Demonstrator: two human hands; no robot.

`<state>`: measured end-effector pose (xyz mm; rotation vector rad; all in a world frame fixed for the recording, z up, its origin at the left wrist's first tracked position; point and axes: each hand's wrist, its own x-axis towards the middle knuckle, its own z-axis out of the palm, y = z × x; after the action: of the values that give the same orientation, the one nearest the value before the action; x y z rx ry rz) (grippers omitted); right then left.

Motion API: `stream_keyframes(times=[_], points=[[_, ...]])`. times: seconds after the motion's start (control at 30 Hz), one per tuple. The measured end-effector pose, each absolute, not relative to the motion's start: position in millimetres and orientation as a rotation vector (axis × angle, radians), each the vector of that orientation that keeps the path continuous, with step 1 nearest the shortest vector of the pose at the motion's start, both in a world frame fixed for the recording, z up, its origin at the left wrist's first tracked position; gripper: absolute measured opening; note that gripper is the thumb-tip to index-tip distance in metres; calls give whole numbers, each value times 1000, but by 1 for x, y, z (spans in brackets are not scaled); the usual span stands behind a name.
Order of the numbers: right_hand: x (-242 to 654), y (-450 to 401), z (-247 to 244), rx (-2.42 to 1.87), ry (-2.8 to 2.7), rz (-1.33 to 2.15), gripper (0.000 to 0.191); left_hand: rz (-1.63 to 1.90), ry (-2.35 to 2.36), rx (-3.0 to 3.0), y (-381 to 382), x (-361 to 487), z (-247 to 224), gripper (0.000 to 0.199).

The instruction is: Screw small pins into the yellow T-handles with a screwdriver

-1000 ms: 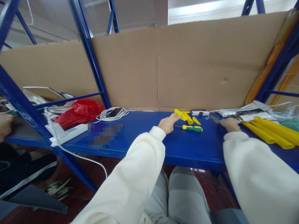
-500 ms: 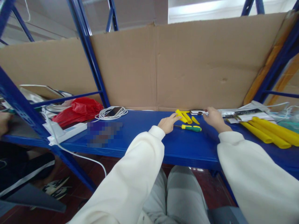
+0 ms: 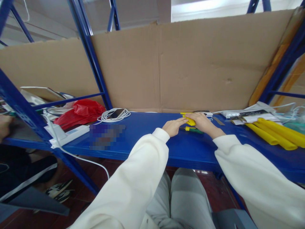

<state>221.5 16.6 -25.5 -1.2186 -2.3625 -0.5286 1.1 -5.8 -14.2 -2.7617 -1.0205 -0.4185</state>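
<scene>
On the blue shelf table, my left hand (image 3: 173,127) reaches to the short yellow pieces (image 3: 190,121), its fingers closed on one of them. From the other side my right hand (image 3: 200,122) lies over the same pieces, fingertips close to the left ones; what its fingers hold is hidden. Just in front of the hands is a screwdriver (image 3: 193,129) with a yellow and green handle, partly under my right hand. Behind and right of that hand lie small white and dark items (image 3: 206,114) and a flat grey strip (image 3: 218,121).
Long yellow tubes (image 3: 276,135) and white packets (image 3: 252,115) lie at the right. Leftward are a coiled white cable (image 3: 114,115), a red bag (image 3: 81,112) and a white power strip (image 3: 71,135). A cardboard sheet (image 3: 133,70) stands behind. Another person's hand (image 3: 5,126) shows far left.
My right hand has moved left from the white items at the back to the short yellow pieces. The flat grey strip now shows. My left hand has shifted slightly right.
</scene>
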Motion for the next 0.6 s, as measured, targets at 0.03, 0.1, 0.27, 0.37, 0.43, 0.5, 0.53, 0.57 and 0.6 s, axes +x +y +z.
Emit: stream_keyframes(times=[0.03,0.1,0.27,0.37,0.43,0.5,0.53,0.57,0.6], points=[[223,17,-24,-1248,-2336,-511,53,-412,-1035,-2754,-6,1,-14,66],[227,19,-22,-1343,-2241,-454,46,-404,-1077,-2728,-7,1,-13,65],[246,32,-29,-1691,-1715,-29,37,-373,-1169,-2693,-7,-1,-12,61],[260,40,-38,-1821,-1470,225,41,-364,-1189,-2695,-7,-1,-12,60],[268,44,-44,-1878,-1414,238,38,-369,-1185,-2701,-7,-1,-12,60],[272,47,-48,-1919,-1394,203,31,-376,-1178,-2708,-7,-1,-12,60],[274,49,-50,-1931,-1393,190,27,-380,-1174,-2710,-7,-1,-12,60],[275,51,-51,-1935,-1406,179,24,-383,-1172,-2711,-7,-1,-12,61],[275,53,-52,-1930,-1427,167,21,-385,-1169,-2712,-7,-1,-12,61]])
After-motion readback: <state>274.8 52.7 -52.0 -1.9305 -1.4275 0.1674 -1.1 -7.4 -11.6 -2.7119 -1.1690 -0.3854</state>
